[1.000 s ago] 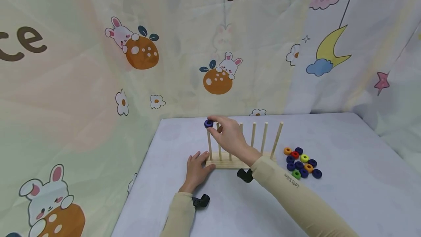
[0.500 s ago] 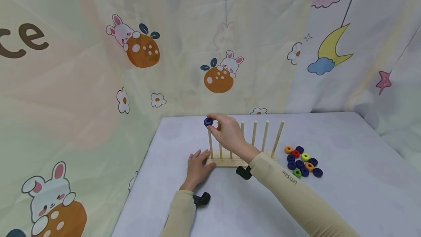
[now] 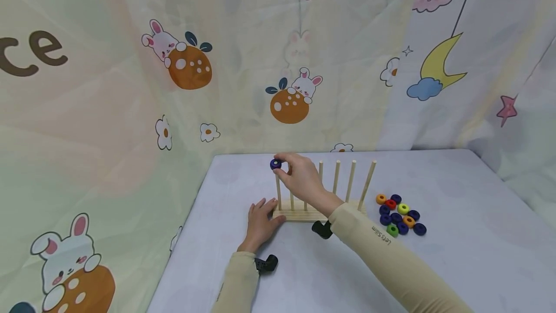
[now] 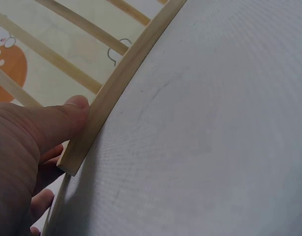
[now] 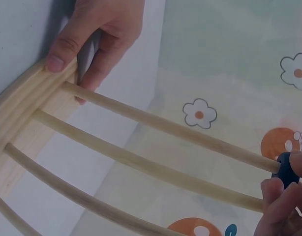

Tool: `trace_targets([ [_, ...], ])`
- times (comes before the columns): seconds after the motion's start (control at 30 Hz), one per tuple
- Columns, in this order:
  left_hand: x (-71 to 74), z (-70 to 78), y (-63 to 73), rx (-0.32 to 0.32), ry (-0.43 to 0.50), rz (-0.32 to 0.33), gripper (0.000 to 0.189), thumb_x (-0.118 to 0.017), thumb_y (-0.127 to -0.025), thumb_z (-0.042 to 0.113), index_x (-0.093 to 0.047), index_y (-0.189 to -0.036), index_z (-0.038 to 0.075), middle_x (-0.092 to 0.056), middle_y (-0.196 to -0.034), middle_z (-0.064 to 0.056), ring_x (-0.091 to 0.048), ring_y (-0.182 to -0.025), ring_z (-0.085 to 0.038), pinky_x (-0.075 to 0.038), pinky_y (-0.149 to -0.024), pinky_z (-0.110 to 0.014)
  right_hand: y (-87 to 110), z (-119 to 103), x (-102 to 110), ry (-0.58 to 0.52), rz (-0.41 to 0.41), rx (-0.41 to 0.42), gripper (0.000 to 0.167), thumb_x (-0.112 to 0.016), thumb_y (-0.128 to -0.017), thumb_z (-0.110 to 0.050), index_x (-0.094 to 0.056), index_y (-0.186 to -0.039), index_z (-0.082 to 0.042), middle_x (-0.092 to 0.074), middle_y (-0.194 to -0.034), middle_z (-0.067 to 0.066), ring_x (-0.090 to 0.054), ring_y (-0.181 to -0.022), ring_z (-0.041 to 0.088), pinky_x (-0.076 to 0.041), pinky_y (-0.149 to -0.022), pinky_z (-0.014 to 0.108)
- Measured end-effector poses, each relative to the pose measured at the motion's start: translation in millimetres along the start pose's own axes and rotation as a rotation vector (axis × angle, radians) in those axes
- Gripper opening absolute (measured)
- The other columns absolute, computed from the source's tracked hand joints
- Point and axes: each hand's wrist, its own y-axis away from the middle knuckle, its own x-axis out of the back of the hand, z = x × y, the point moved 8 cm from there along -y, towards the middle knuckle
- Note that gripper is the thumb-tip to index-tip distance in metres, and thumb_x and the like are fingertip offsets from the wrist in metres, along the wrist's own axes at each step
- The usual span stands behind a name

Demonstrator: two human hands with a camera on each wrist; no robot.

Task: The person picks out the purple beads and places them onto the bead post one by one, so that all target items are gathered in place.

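Note:
My right hand (image 3: 305, 177) pinches a dark blue bead ring (image 3: 275, 163) between thumb and fingers. The ring is at the top of the leftmost peg (image 3: 279, 192) of a wooden peg rack (image 3: 299, 215). In the right wrist view the same ring (image 5: 287, 169) meets the peg's tip; how far it is over the tip is hard to tell. My left hand (image 3: 259, 223) holds the left end of the rack's base, thumb on the front edge and fingers behind, as the thumb (image 4: 67, 118) in the left wrist view shows.
Right of the rack, several loose rings lie in a group: dark blue, an orange ring (image 3: 381, 199), a red ring (image 3: 390, 205), a yellow ring (image 3: 403, 209) and a green ring (image 3: 392, 230). A white cloth covers the table (image 3: 469, 255); a printed curtain (image 3: 239, 62) hangs behind.
The right hand and blue ring have stayed at the leftmost peg's top, with a slight dip in the last half second. The left hand keeps its hold on the base.

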Motion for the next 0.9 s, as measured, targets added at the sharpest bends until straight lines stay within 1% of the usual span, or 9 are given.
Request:
trace_targets([
  [0.2,0.8,0.1,0.8,0.006,0.001,-0.003,0.058,-0.076,-0.083,0.035,-0.061,-0.133,0.009,-0.058,-0.138,-0.006,-0.04,-0.137,-0.036,-0.014,-0.116,-0.06,0.6,1.8,-2.3,0.019,-0.011,-0.022,0.031,-0.073,-0.089,-0.021,-0.069,-0.118,-0.011,-0.07,-0.106,-0.001,-0.051,-0.063,0.008,-0.043,-0.053,0.024],
  [0.4,1.6,1.5,1.0,0.014,0.018,-0.009,0.059,-0.077,-0.083,0.033,-0.06,-0.133,0.007,-0.059,-0.137,-0.008,-0.039,-0.137,-0.037,-0.013,-0.116,-0.059,2.9,5.1,-4.7,0.028,-0.024,-0.041,0.033,-0.073,-0.089,-0.022,-0.069,-0.119,-0.01,-0.07,-0.109,0.0,-0.053,-0.065,0.009,-0.044,-0.054,0.024],
  [0.53,0.3,0.5,-0.1,0.022,0.025,-0.011,0.059,-0.078,-0.082,0.031,-0.06,-0.134,0.009,-0.06,-0.135,-0.009,-0.04,-0.137,-0.036,-0.012,-0.117,-0.059,4.8,6.8,-5.7,0.027,-0.022,-0.039,0.034,-0.073,-0.089,-0.023,-0.068,-0.12,-0.01,-0.07,-0.111,0.001,-0.053,-0.067,0.009,-0.045,-0.055,0.024],
  [0.73,1.6,2.5,-0.7,-0.002,0.021,0.001,0.057,-0.079,-0.081,0.03,-0.061,-0.132,0.011,-0.061,-0.133,-0.008,-0.042,-0.135,-0.036,-0.014,-0.115,-0.061,6.4,8.6,-6.5,0.019,-0.012,-0.038,0.033,-0.073,-0.089,-0.022,-0.068,-0.119,-0.011,-0.07,-0.109,0.0,-0.053,-0.066,0.009,-0.045,-0.057,0.024],
  [0.8,2.3,3.0,-0.6,-0.006,0.022,0.004,0.058,-0.079,-0.081,0.03,-0.06,-0.132,0.01,-0.061,-0.133,-0.009,-0.043,-0.135,-0.036,-0.015,-0.115,-0.062,6.6,8.9,-6.7,0.021,-0.008,-0.034,0.032,-0.073,-0.089,-0.022,-0.068,-0.119,-0.011,-0.07,-0.108,0.0,-0.053,-0.065,0.008,-0.046,-0.058,0.025],
  [0.9,3.1,2.6,-0.7,0.006,0.032,-0.002,0.06,-0.078,-0.082,0.031,-0.059,-0.133,0.006,-0.061,-0.134,-0.01,-0.042,-0.136,-0.035,-0.014,-0.116,-0.06,7.2,8.9,-6.6,0.022,-0.003,-0.027,0.032,-0.072,-0.089,-0.022,-0.068,-0.119,-0.011,-0.07,-0.107,0.0,-0.053,-0.065,0.008,-0.046,-0.059,0.025],
])
